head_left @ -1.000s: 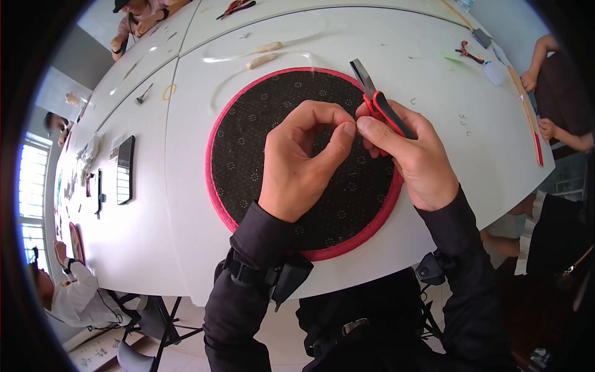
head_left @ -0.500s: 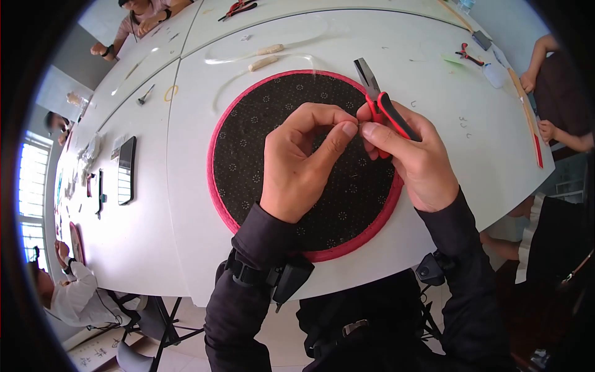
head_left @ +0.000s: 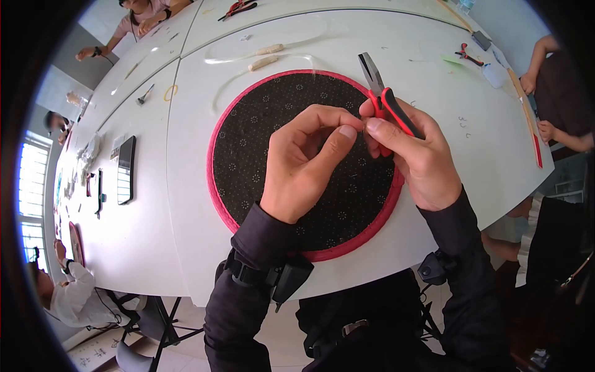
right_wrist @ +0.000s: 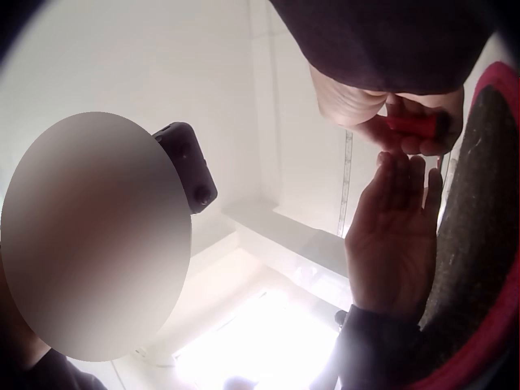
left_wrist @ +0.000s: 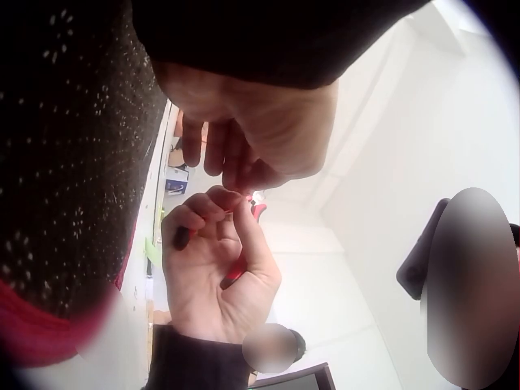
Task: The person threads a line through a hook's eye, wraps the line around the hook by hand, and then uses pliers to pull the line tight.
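Observation:
My left hand (head_left: 304, 164) pinches between thumb and index finger a tiny thin piece, mostly hidden by the fingertips; I cannot tell its kind. Right against those fingertips are the thumb and index finger of my right hand (head_left: 424, 158), which also holds the pliers (head_left: 372, 73). These have red and black handles across the palm, and their metal nose points up and away. In the left wrist view, a red and black handle (left_wrist: 234, 275) shows inside the right hand. Both hands are over a round dark mat (head_left: 248, 149) with a pink rim.
Beyond the mat lie two wooden-handled tools (head_left: 263, 62) with clear loops. Several small curved bits (head_left: 463, 124) are scattered to the right, with other pliers (head_left: 469, 54) farther off. A phone (head_left: 126, 170) lies at left. Other people (head_left: 561, 93) are around the table.
Both hands have shifted slightly right, fingertips still together. The pliers in the right hand have moved a little right and up. A person at far left has stretched an arm outward.

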The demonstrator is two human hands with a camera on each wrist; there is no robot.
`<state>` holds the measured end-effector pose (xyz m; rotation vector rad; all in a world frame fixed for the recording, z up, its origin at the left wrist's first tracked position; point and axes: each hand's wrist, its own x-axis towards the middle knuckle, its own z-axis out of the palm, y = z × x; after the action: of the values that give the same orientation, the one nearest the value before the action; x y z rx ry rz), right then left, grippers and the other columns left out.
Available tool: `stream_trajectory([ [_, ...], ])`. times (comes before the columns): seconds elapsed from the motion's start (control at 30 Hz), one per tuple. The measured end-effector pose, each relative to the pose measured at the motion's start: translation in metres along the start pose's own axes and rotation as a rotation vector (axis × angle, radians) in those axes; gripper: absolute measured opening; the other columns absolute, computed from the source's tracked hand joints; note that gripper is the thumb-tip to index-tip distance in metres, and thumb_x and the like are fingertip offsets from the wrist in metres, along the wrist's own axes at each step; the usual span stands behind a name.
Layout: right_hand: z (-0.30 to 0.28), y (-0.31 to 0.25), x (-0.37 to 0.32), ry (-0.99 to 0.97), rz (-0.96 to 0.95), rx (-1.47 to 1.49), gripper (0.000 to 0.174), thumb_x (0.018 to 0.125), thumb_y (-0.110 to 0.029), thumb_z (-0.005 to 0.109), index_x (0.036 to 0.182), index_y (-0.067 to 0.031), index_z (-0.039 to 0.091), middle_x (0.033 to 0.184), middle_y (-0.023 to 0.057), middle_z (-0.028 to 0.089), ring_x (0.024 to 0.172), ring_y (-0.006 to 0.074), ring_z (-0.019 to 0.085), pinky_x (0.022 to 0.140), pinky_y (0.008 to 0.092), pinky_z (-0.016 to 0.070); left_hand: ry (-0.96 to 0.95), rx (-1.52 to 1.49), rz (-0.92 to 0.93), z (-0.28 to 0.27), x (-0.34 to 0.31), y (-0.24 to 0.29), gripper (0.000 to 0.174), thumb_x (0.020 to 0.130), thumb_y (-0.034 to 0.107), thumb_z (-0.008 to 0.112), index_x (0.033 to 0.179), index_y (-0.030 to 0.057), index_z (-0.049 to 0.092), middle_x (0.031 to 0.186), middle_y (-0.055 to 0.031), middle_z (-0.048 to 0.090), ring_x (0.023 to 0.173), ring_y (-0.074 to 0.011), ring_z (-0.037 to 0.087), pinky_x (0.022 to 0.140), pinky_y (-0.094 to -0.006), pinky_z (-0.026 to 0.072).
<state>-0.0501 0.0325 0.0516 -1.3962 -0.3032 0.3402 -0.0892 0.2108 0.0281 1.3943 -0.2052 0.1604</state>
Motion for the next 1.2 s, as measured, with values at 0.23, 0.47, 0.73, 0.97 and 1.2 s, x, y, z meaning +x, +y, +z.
stream_trajectory([
  [0.23,0.000,-0.001,0.001,-0.014,0.010,0.017,0.024,0.094,-0.018,0.067,0.111,-0.0021,0.068,0.089,0.0012,0.065,0.082,0.0089,0.058,0.076,0.0246,0.0472,0.013,-0.038,0.064,0.003,0.002,-0.003,0.016,0.095,0.003,0.069,0.109,-0.0045,0.066,0.105,-0.0070,0.069,0.098,-0.0123,0.065,0.090,-0.0295,0.0523],
  [0.47,0.000,-0.001,0.001,-0.028,0.029,0.023,0.024,0.093,-0.018,0.067,0.111,-0.0022,0.068,0.090,0.0016,0.066,0.082,0.0092,0.058,0.075,0.0249,0.0473,0.034,0.029,0.076,0.003,0.002,-0.003,0.015,0.092,0.002,0.072,0.105,-0.0039,0.067,0.101,-0.0064,0.070,0.093,-0.0121,0.066,0.086,-0.0279,0.0528],
  [0.73,0.003,-0.006,-0.003,0.098,-0.168,-0.272,0.027,0.092,-0.019,0.070,0.109,0.0010,0.066,0.093,0.0028,0.065,0.088,0.0097,0.060,0.083,0.0256,0.0492,0.067,0.190,0.048,0.002,0.000,-0.003,0.012,0.092,0.003,0.070,0.102,-0.0027,0.067,0.096,-0.0054,0.069,0.088,-0.0100,0.064,0.078,-0.0243,0.0515],
  [0.97,0.006,-0.004,-0.003,0.063,-0.201,-0.382,0.024,0.091,-0.011,0.068,0.110,0.0049,0.064,0.097,0.0068,0.069,0.089,0.0115,0.065,0.084,0.0261,0.0522,0.085,0.331,0.150,0.002,0.003,-0.013,0.013,0.085,0.008,0.075,0.095,-0.0002,0.071,0.086,-0.0060,0.071,0.081,-0.0136,0.064,0.077,-0.0289,0.0516],
  [1.2,0.006,-0.012,-0.004,0.053,-0.126,-0.410,0.020,0.092,-0.005,0.063,0.108,0.0067,0.063,0.096,0.0084,0.070,0.092,0.0122,0.067,0.084,0.0265,0.0535,0.074,0.341,0.129,0.001,0.003,-0.011,0.013,0.085,0.008,0.074,0.095,-0.0004,0.071,0.085,-0.0065,0.071,0.080,-0.0140,0.065,0.076,-0.0292,0.0519],
])
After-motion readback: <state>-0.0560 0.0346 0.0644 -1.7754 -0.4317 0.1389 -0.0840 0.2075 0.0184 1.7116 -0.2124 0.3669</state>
